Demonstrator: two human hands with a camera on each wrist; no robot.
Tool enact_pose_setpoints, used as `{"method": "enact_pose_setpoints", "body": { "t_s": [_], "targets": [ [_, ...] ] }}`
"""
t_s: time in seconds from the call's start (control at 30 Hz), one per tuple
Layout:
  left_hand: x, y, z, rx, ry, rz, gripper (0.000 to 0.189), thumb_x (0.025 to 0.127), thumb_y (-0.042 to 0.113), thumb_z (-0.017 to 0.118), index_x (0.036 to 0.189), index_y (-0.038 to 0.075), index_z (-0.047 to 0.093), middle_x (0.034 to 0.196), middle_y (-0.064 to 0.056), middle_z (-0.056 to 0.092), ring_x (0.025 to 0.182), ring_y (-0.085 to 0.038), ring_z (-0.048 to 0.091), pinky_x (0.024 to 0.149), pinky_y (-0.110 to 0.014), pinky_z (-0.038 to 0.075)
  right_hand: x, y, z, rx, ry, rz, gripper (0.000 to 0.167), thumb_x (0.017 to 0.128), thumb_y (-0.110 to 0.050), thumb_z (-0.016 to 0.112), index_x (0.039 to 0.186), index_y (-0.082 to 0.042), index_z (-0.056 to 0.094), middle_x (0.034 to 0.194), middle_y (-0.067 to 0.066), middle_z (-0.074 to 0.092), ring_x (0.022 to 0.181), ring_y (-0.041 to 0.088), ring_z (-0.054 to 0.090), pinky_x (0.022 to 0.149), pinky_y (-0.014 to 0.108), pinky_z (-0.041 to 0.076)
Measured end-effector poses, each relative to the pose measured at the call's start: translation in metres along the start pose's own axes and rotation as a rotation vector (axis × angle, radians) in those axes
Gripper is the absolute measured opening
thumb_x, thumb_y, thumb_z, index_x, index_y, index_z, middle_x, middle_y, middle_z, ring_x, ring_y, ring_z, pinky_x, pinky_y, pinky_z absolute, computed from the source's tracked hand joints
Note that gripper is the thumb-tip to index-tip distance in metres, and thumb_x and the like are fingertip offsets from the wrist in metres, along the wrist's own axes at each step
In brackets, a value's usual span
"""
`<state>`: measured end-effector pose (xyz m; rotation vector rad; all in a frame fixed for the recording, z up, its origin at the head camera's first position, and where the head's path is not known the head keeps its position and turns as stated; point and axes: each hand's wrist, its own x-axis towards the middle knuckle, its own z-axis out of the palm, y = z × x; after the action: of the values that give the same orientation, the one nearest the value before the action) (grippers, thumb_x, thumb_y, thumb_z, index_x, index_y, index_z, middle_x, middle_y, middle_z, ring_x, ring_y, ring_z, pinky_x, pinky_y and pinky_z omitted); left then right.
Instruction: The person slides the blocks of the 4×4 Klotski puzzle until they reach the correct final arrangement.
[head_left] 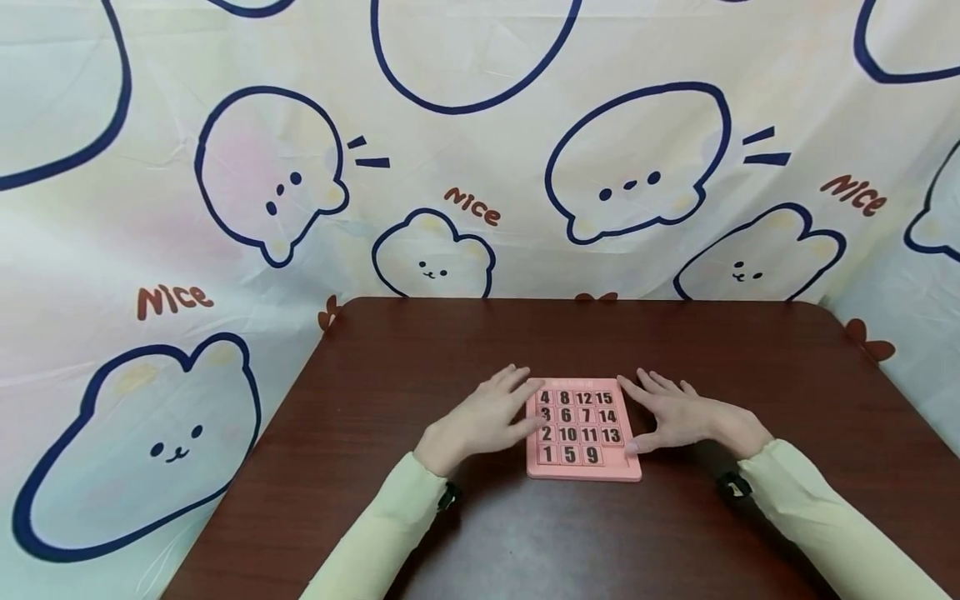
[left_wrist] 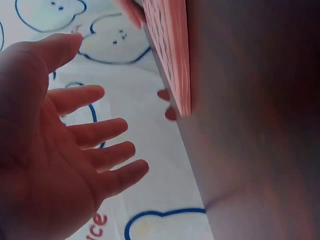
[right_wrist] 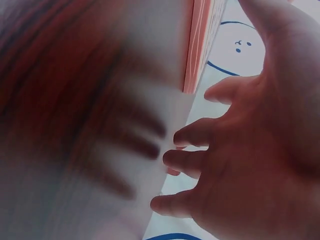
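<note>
Pink number puzzle (head_left: 576,427): lies flat on the table, between the two hands; 4 at its 11 o'clock corner, 15 at 1, 1 at 7, tile-free slot at 5.
Left hand (head_left: 486,418): at the puzzle's 9 o'clock; grip open, fingers extended and spread, holding nothing; thumb and index finger overlap the edge in the head view, contact cannot be told.
Right hand (head_left: 678,412): at 3 o'clock; grip open, fingers spread, holding nothing; thumb at the edge, contact likewise undetermined.
Sleeves (head_left: 375,533): pale green, entering from 7 and 5 o'clock.
Table (head_left: 420,342): dark brown, wood-grained.
Backdrop (head_left: 517,158): cartoon-printed, at 12 o'clock, lettered "Nice".
</note>
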<state>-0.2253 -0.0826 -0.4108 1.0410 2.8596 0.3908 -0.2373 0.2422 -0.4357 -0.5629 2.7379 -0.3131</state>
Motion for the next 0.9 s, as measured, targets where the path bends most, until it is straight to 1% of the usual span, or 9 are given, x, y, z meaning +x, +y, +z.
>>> {"method": "enact_pose_setpoints", "body": {
  "t_s": [0.13,0.23,0.37,0.53,0.63,0.77,0.9],
  "targets": [
    [-0.005,0.014,0.007,0.062,-0.023,0.059,0.064,0.099,0.050,0.050,0.150,0.014,0.040,0.159,-0.020,0.029,0.149,-0.037,0.027,0.114,-0.052,0.035,-0.001,-0.001,0.000,-0.033,0.000,0.024,0.121,0.067,-0.079,0.067,0.158,-0.013,0.020,0.160,0.031,0.014,0.146,0.054,0.013,0.105,0.080,0.008],
    [-0.009,0.024,0.012,0.094,-0.042,0.079,0.067,0.098,0.054,0.050,0.151,0.014,0.039,0.160,-0.021,0.026,0.149,-0.036,0.026,0.111,-0.052,0.038,-0.001,-0.003,0.001,-0.030,-0.001,0.007,0.121,0.068,-0.078,0.068,0.158,-0.013,0.020,0.159,0.032,0.014,0.145,0.055,0.013,0.104,0.080,0.008],
    [-0.014,0.035,0.019,0.131,-0.083,0.078,0.072,0.094,0.058,0.054,0.152,0.018,0.037,0.161,-0.020,0.026,0.149,-0.036,0.026,0.111,-0.052,0.039,-0.001,-0.004,0.005,-0.016,0.002,-0.018,0.118,0.069,-0.077,0.068,0.157,-0.013,0.021,0.160,0.031,0.014,0.146,0.054,0.013,0.104,0.080,0.009],
    [-0.018,0.046,0.026,0.176,-0.138,0.078,0.084,0.087,0.066,0.058,0.153,0.022,0.033,0.161,-0.020,0.023,0.149,-0.039,0.023,0.115,-0.051,0.034,-0.003,-0.004,0.010,-0.023,0.023,-0.046,0.115,0.071,-0.077,0.065,0.157,-0.013,0.024,0.160,0.029,0.017,0.146,0.052,0.015,0.105,0.079,0.012],
    [-0.019,0.051,0.030,0.233,-0.164,0.084,0.087,0.085,0.070,0.058,0.154,0.025,0.031,0.161,-0.018,0.024,0.150,-0.038,0.021,0.116,-0.050,0.031,-0.005,-0.004,0.012,-0.029,0.034,-0.054,0.113,0.072,-0.078,0.063,0.157,-0.013,0.024,0.160,0.029,0.018,0.146,0.051,0.016,0.105,0.078,0.014],
    [-0.018,0.054,0.036,0.257,-0.173,0.059,0.082,0.086,0.068,0.059,0.153,0.030,0.031,0.162,-0.014,0.025,0.151,-0.036,0.019,0.117,-0.050,0.030,-0.006,-0.003,0.014,-0.025,0.038,-0.042,0.112,0.073,-0.079,0.063,0.157,-0.015,0.025,0.160,0.030,0.018,0.146,0.052,0.016,0.104,0.079,0.017],
    [-0.017,0.054,0.039,0.242,-0.170,0.033,0.076,0.088,0.063,0.060,0.152,0.034,0.033,0.162,-0.013,0.025,0.152,-0.035,0.018,0.117,-0.050,0.030,-0.006,-0.004,0.014,-0.025,0.034,-0.039,0.112,0.073,-0.078,0.063,0.157,-0.015,0.024,0.159,0.031,0.017,0.146,0.052,0.016,0.103,0.079,0.019]
  ]
}}
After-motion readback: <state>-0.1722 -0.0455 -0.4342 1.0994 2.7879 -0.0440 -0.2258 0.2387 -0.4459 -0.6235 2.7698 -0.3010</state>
